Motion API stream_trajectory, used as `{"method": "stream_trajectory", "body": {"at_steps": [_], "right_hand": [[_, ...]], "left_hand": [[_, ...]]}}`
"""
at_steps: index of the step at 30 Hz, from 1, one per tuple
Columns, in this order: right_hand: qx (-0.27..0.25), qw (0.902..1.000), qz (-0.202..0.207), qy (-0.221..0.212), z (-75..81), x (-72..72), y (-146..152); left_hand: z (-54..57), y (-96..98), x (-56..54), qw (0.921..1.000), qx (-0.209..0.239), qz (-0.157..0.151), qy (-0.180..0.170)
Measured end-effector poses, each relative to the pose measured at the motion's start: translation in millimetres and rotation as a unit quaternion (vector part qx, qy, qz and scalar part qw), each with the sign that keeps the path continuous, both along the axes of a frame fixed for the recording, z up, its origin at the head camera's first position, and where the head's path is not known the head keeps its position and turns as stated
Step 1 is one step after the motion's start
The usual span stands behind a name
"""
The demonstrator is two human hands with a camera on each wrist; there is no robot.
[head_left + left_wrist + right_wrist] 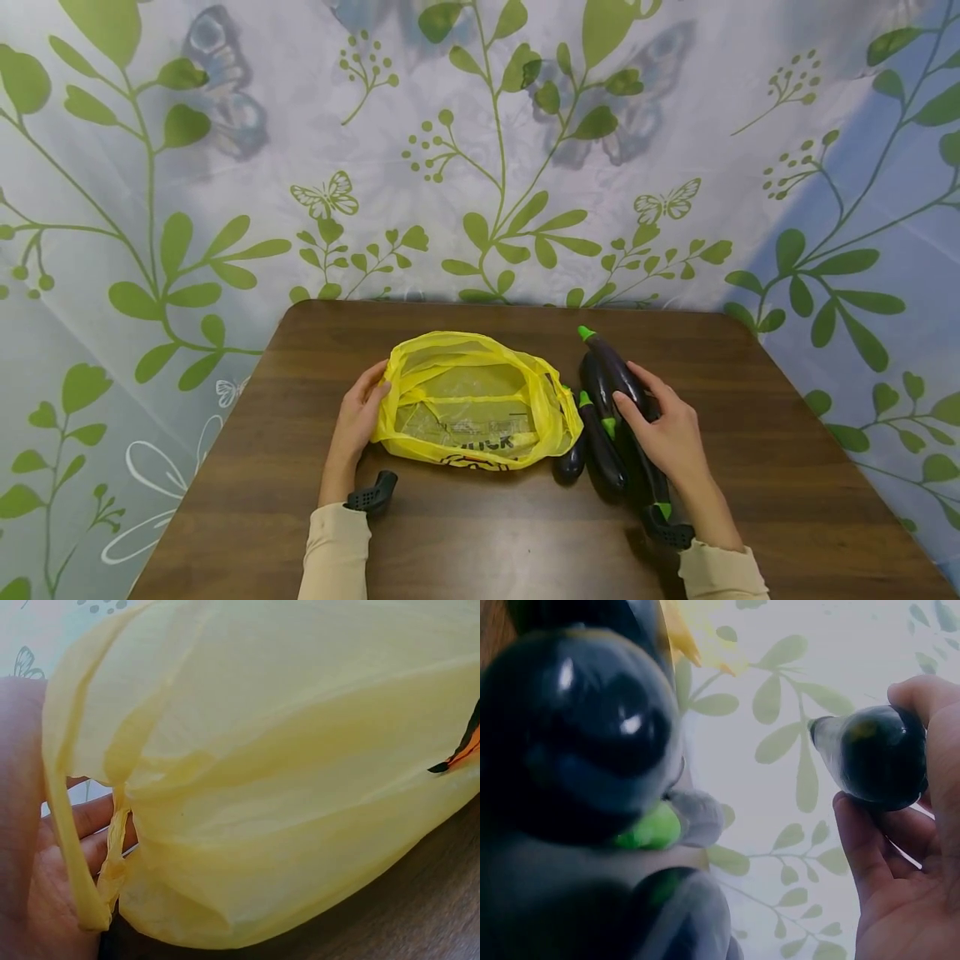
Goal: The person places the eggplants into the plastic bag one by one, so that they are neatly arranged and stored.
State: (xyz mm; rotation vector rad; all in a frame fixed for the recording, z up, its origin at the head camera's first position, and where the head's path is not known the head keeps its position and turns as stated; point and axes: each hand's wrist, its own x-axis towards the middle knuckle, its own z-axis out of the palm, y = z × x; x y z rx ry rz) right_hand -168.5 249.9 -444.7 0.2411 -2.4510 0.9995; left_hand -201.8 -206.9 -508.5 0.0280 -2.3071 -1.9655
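Note:
A yellow plastic bag (pixel 465 450) lies on the table with its mouth wide and dark printing on it. My left hand (pixel 360 417) holds the bag's left rim, and in the left wrist view its fingers (pixel 94 817) show behind a handle strap. To the right of the bag, my right hand (pixel 671 433) grips a long dark purple eggplant (pixel 617 364) with a green stem end. The right wrist view shows this eggplant (pixel 881 757) between thumb and fingers. Several other eggplants (pixel 606 458) lie close beside and under that hand, partly hidden by it.
Everything rests on a brown wood-grain table (pixel 480 542). Behind it hangs a pale cloth (pixel 420 208) printed with green leaves and butterflies. Each wrist wears a black camera mount (pixel 372 495).

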Motion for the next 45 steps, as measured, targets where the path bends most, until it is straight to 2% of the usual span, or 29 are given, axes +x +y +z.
{"method": "stream_trajectory", "body": {"at_steps": [17,45], "right_hand": [[-0.008,0.9984,0.050,0.024,0.4,-2.1,-24],[0.017,0.9942,0.106,0.000,3.1,-0.2,-67]], "left_hand": [[-0.4,-0.4,-3.0,1.0000,-0.007,-0.003,0.001],[-0.7,-0.8,-1.6,0.9999,-0.005,-0.003,-0.012]]}}
